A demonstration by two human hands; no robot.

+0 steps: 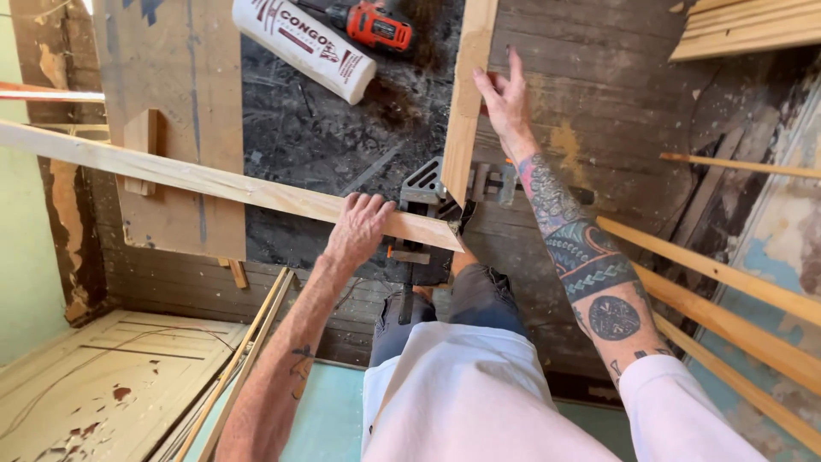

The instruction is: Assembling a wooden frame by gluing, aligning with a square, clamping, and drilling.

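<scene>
My left hand (359,227) presses down on a long pale wood strip (214,181) that runs in from the left. Its mitred end meets a second wood strip (466,94) that runs upward, and the two form a corner. My right hand (506,101) rests against the right side of that upright strip, fingers spread. A grey metal corner clamp (425,192) sits under the joint. My knee in dark jeans is just below it.
A white tube of adhesive (304,44) and an orange-red power drill (376,24) lie on the dark floor at the top. A plywood piece (175,103) lies left. Loose wood strips (727,299) lie at right, stacked boards (744,30) top right.
</scene>
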